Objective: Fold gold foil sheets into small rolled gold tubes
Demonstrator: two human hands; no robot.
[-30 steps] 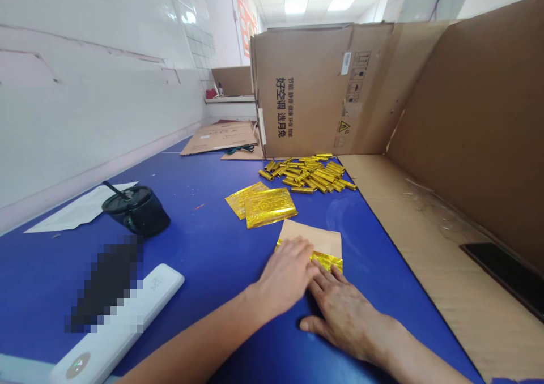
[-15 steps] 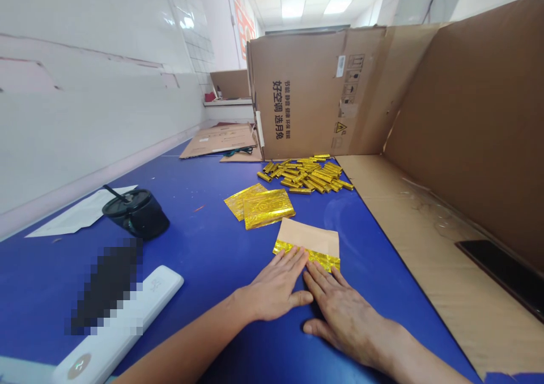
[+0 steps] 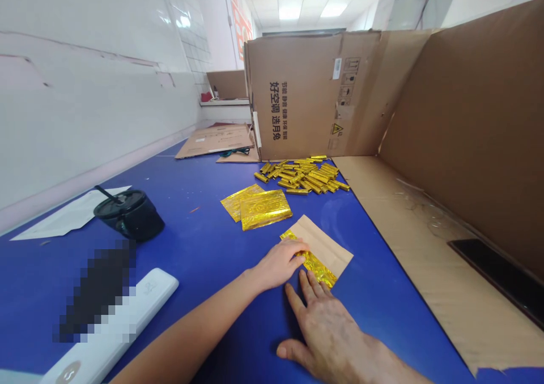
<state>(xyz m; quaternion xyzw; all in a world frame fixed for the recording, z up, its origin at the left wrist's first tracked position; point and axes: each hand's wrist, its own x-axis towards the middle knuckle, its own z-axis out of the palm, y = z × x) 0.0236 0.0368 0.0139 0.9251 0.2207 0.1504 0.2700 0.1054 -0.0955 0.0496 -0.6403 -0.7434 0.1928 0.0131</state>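
Observation:
A sheet of gold foil paper (image 3: pixel 325 239) lies on the blue table with its tan backing up, turned at a slant. Its near edge is folded over as a shiny gold strip. My left hand (image 3: pixel 283 262) pinches that strip near its left end, fingers bent and thumb close to them. Spread out, my right hand (image 3: pixel 329 324) has its fingertips at the near edge of the strip, with the thumb held apart on the table side. Just beyond are flat gold foil sheets (image 3: pixel 267 208), partly overlapping, and a pile of small rolled gold tubes (image 3: pixel 306 175).
A large cardboard box (image 3: pixel 310 95) stands behind the pile, with a cardboard wall (image 3: pixel 480 118) at the right. A dark phone-like slab (image 3: pixel 497 279) lies on cardboard. At left are a black lidded cup (image 3: pixel 130 214), white paper (image 3: pixel 63 217) and a long white device (image 3: pixel 114 327).
The foil paper has turned clockwise. My left hand has gone from lying flat to pinching the strip. My right hand has slid slightly nearer with its fingers more spread.

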